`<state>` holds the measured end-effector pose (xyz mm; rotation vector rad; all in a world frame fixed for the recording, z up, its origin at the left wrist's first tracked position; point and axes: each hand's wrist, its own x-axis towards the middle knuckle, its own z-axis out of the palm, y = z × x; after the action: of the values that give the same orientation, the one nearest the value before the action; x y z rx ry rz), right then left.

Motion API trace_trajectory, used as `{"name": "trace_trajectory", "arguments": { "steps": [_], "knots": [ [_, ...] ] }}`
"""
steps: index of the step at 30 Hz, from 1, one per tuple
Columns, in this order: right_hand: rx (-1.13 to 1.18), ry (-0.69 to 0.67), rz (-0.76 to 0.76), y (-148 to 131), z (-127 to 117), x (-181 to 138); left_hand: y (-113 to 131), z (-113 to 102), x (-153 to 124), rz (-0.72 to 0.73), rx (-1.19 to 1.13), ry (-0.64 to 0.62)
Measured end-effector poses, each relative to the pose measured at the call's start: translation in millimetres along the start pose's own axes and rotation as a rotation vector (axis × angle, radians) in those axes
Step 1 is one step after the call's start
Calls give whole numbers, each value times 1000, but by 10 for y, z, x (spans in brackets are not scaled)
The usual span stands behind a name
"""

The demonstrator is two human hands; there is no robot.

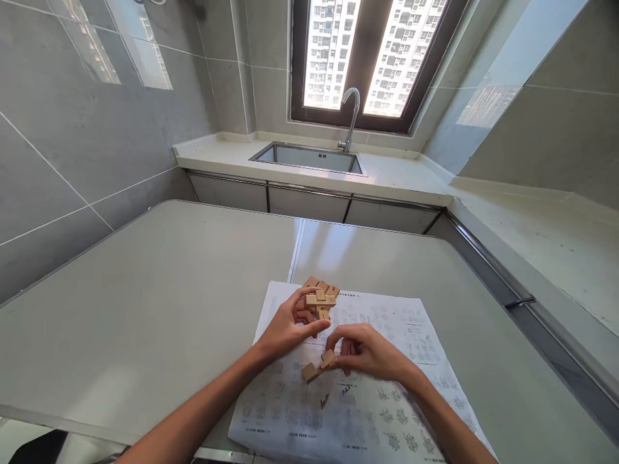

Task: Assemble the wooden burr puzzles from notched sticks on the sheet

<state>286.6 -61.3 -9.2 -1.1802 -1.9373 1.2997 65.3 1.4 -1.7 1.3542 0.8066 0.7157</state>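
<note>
Both hands are busy as I look down through the head camera: the left hand (290,320) curls around a cluster of wooden blocks (320,300), its thumb reaching along the near side, and the right hand (363,351) pinches a notched wooden piece (327,359) by one end, the other end pointing toward the left forearm. Cluster and notched piece are apart, the cluster just beyond. Numbered blocks (333,290) show behind the cluster, one marked 2; whether they touch it I cannot tell, nor how much wood the left fingers hide.

To handle this well, I'd keep the left hold steady but light, since crossed pieces look liable to slip if squeezed unevenly. On the right, I'd favour gripping near the end, as now, so the notch shows and the fingertips don't cover it. Small, slow wrist turns should serve better than force.

Beneath lies a printed sheet (367,412), its little line drawings too fine for me to read. It rests on a pale table (193,277). Farther out, a counter (213,153) carries a sink (294,155) and a curved faucet (356,106), below a dark-framed window (368,51).
</note>
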Motion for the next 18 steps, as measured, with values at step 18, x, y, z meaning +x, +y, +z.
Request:
{"name": "trace_trajectory", "arguments": {
  "steps": [18],
  "knots": [
    [-142, 636, -77, 128, 5, -10, -44, 29, -31, 219, 326, 159]
  ]
}}
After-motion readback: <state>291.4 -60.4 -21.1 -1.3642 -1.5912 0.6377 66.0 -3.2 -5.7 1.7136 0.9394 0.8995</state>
